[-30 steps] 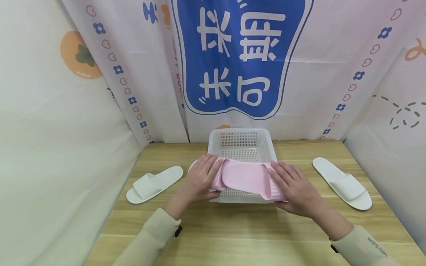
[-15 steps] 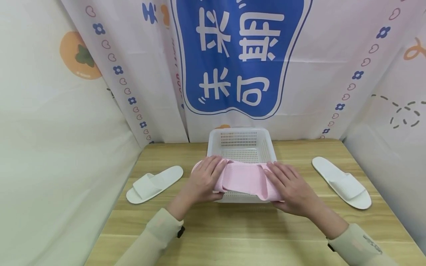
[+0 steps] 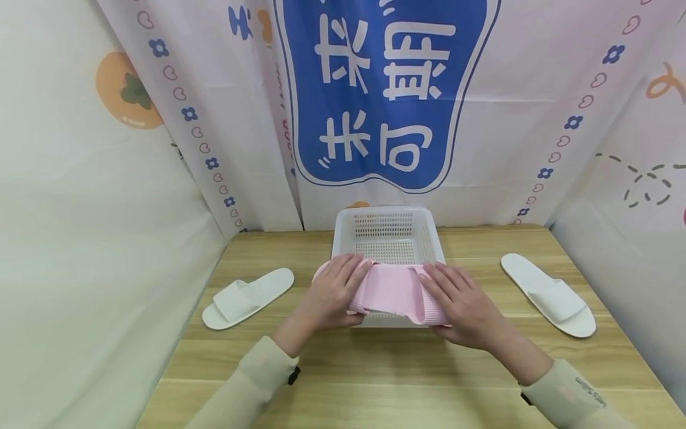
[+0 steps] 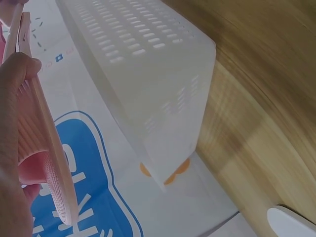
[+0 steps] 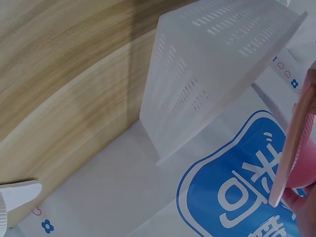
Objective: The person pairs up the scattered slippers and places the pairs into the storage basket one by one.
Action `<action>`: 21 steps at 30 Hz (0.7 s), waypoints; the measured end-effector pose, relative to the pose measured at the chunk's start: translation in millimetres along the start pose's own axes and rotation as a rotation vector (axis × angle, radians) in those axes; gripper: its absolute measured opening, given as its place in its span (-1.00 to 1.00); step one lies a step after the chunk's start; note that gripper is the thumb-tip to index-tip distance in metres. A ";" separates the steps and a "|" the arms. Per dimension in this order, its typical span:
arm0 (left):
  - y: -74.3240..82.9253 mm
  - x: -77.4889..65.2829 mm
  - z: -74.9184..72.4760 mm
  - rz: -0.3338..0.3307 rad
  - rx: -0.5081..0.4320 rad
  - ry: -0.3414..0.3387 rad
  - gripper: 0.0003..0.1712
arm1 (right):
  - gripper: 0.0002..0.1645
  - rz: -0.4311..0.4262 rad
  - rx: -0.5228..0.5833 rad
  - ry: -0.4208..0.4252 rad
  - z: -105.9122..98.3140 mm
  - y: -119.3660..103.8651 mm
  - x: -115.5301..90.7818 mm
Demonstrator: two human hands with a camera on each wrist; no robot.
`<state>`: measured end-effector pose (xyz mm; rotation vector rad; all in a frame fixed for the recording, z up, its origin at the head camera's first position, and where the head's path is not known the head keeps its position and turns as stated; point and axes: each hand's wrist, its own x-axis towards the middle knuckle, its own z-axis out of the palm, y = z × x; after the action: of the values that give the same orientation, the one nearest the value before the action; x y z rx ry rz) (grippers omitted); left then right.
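Observation:
Both hands hold a pair of pink slippers (image 3: pixel 393 290) above the front of a white perforated basket (image 3: pixel 342 232). Lying end to end, the slippers overlap in the middle, one ribbed strap near each hand. My left hand (image 3: pixel 333 293) grips the left slipper, fingers over the top and thumb underneath. On the other side my right hand (image 3: pixel 467 305) grips the right slipper the same way. The left wrist view shows the pink slipper (image 4: pixel 48 138) edge-on in the left hand (image 4: pixel 9 113). In the right wrist view, a pink sole edge (image 5: pixel 291 148) stands beside the basket (image 5: pixel 212 64).
A white slipper (image 3: pixel 249 298) lies on the wooden table (image 3: pixel 396 381) at the left, another white slipper (image 3: pixel 551 296) at the right. Behind the basket hangs a printed curtain (image 3: pixel 493 149) along the table's back edge. Pale cloth walls (image 3: pixel 107 250) flank both sides.
The hands have come closer together, the left moving right and the right moving left. The pink slippers now overlap more, with less sole showing between the straps.

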<state>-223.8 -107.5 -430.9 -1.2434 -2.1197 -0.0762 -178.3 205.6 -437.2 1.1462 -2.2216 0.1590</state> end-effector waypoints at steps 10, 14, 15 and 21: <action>5.7 3.6 0.4 -0.010 -0.006 -0.029 0.26 | 0.30 -0.019 -0.006 0.019 2.9 -2.0 3.6; 7.6 4.6 1.3 -0.015 -0.014 -0.039 0.24 | 0.31 -0.018 -0.005 0.022 4.1 -2.9 3.9; 8.0 4.7 1.6 -0.016 -0.015 -0.041 0.24 | 0.31 -0.017 -0.005 0.023 4.2 -3.2 4.1; 10.9 5.5 3.7 -0.033 -0.022 -0.066 0.22 | 0.32 -0.018 -0.004 0.043 7.3 -3.4 4.3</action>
<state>-218.9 -96.1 -433.5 -1.2392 -2.2022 -0.0734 -181.0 197.8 -441.1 1.1501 -2.1726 0.1703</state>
